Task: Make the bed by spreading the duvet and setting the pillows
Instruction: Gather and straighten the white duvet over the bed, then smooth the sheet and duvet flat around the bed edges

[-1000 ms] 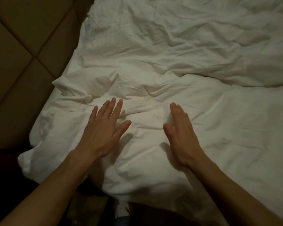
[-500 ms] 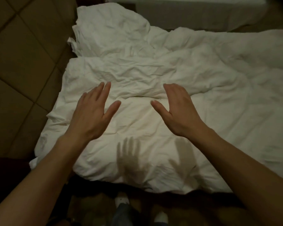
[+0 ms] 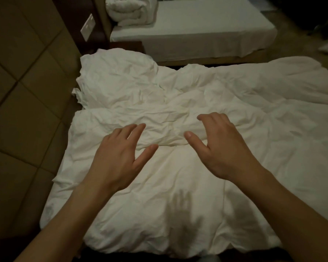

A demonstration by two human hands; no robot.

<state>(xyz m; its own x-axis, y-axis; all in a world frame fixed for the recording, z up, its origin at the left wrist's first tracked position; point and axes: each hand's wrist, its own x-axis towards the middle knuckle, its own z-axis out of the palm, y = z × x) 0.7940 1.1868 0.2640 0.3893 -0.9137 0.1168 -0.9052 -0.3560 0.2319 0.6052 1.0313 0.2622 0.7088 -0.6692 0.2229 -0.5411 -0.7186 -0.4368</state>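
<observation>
Soft white cotton duvet (image 3: 178,103), heavily creased, spread over the near bed and filling most of the view; bunched ridge of folds across the middle, smoother toward the near edge, a crumpled flap at the far left corner. Left hand (image 3: 119,157) raised above the fabric, fingers straight and spread wide, holding nothing. Right hand (image 3: 222,146) likewise raised, fingers loosely curved downward, thumb out, holding nothing. Blurred shadows of both on the cloth below, well apart from the hands themselves. To the left, padded tan headboard (image 3: 23,91) in large square panels with dark seams. Beyond, second bed (image 3: 206,31) with a flat, taut sheet and a rolled white duvet bundle (image 3: 131,10) at its head end. Compared with half a second ago: hands lifted higher off the cloth, right fingers more curled, view tilted up to take in the second bed.
</observation>
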